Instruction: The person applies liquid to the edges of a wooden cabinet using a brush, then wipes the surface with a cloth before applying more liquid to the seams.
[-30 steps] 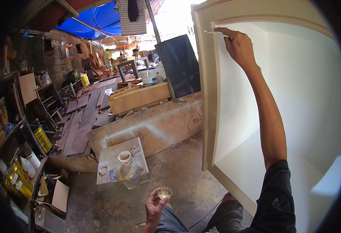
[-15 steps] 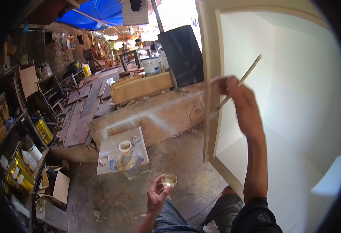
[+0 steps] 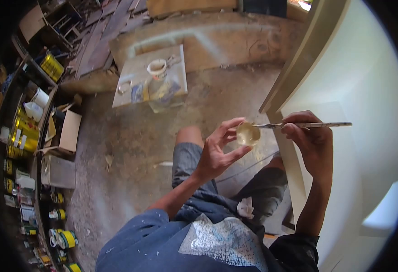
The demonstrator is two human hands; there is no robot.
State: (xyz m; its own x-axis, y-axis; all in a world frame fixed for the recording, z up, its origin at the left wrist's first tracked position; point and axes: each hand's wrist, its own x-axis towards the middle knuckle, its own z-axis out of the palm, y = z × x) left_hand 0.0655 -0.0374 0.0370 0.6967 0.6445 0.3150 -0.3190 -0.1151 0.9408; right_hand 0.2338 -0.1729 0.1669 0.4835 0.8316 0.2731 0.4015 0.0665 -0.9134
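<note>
In front of my body, my left hand [image 3: 219, 152] is closed around a small cup [image 3: 248, 135] with pale yellowish paint or varnish inside. The cup's open mouth faces up toward me. My right hand [image 3: 308, 138] pinches a thin paintbrush [image 3: 319, 124] that lies nearly level, handle pointing right. Its bristle end reaches the cup's rim. Right beside my right arm stands a cream-white cabinet [image 3: 357, 149], open on this side, with a wooden-edged frame [image 3: 305, 56].
A low board [image 3: 171, 61] on the floor carries a white tub [image 3: 157, 68], a ring-shaped item [image 3: 125, 87] and sandpaper-like sheets [image 3: 140, 92]. Shelves at left hold paint cans [image 3: 26, 131] beside an opened cardboard box [image 3: 70, 130]. A cable [image 3: 249, 167] runs across the concrete floor [image 3: 122, 158].
The right hand with the paintbrush has come down from the cabinet frame to the cup. The left hand has raised the cup and moved right. My view has tilted downward.
</note>
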